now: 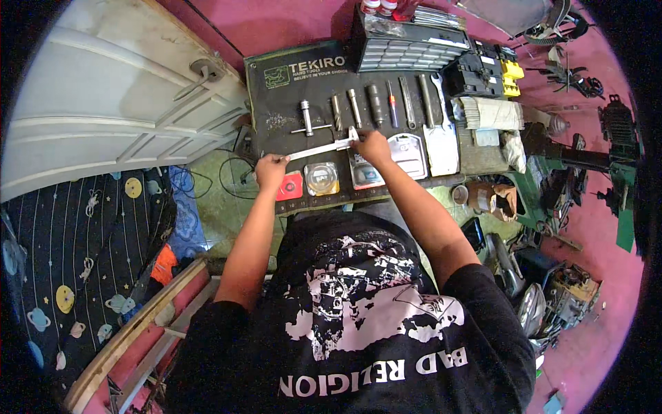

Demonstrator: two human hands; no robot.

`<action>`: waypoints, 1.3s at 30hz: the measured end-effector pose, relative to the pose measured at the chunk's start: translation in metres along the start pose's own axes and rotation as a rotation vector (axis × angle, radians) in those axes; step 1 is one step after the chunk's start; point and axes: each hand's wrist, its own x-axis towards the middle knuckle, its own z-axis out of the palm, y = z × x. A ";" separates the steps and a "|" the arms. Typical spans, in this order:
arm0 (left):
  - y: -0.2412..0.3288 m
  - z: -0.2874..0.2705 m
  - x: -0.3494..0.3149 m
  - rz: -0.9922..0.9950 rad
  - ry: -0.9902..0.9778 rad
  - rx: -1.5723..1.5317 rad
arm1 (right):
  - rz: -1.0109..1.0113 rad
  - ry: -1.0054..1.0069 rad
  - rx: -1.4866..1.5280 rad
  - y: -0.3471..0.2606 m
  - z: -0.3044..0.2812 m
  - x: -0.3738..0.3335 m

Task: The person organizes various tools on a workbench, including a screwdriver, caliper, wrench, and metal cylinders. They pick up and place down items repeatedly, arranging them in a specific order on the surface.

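Head view, hands at the workbench; clock directions are taken from the middle of the caliper [317, 150]. The pale instrument spans the two hands aslant above or on the dark mat [286, 107]; whether it touches the mat cannot be told. At 8 o'clock the left hand [271, 171] pinches the beam's far end between thumb and fingers. At 3 o'clock the right hand [373, 148] has its fingers curled at the sliding head, the fingertips partly hidden.

Likely faults: a stray push from the right thumb could shift the slide and spoil a setting; uneven pull between the hands could twist the beam; a loosened left pinch could drop that end onto the red packet [291, 186] at 7 o'clock.

Surroundings: a round clear pack [321, 179] lies at 6 o'clock, and a blister pack [367, 177] at 4, partly covered by the right wrist. Just above the beam, the T-handled tool [307, 119] between 11 and 12 and the fluted bit [336, 110] at 1 restrict upward sweeps. Farther off are a screwdriver [392, 103] at 2 and a drawer cabinet [407, 54] between 1 and 2.
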 end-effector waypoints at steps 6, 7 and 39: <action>0.022 0.001 0.015 0.013 0.003 0.124 | 0.063 0.044 -0.130 -0.005 0.004 0.012; 0.024 0.002 0.017 0.025 0.005 0.128 | 0.073 0.043 -0.167 -0.003 0.007 0.016; 0.022 -0.008 0.015 0.438 0.053 0.347 | -0.210 0.270 -0.150 0.007 0.026 -0.013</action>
